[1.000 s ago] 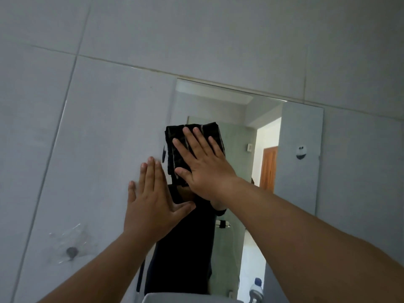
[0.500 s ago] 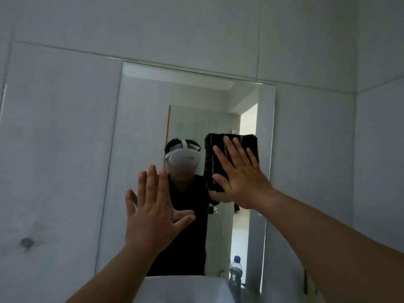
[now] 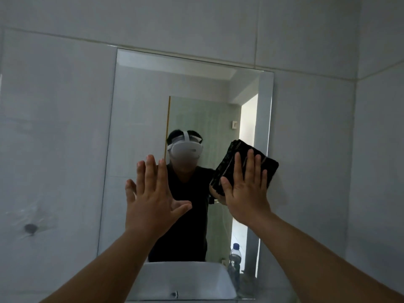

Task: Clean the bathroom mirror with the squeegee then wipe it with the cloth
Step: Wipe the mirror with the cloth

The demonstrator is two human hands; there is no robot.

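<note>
A frameless rectangular mirror (image 3: pixel 140 110) hangs on the tiled wall in front of me. My right hand (image 3: pixel 247 189) lies flat on a folded black cloth (image 3: pixel 270 167) and presses it against the glass at the mirror's right edge, about mid-height. My left hand (image 3: pixel 150 200) is raised with its fingers spread, palm toward the lower middle of the glass, holding nothing. The mirror reflects a person in a dark shirt wearing a white headset. No squeegee is in view.
A white basin (image 3: pixel 185 278) sits below the mirror. A clear plastic bottle (image 3: pixel 235 265) stands at the mirror's lower right. A dark hook (image 3: pixel 30 227) with clear film is on the left wall tile. A wall corner runs down the far right.
My right hand has slid the cloth from the mirror's left side across to its right edge and slightly down, tilting it. My left hand stayed raised near the lower middle.
</note>
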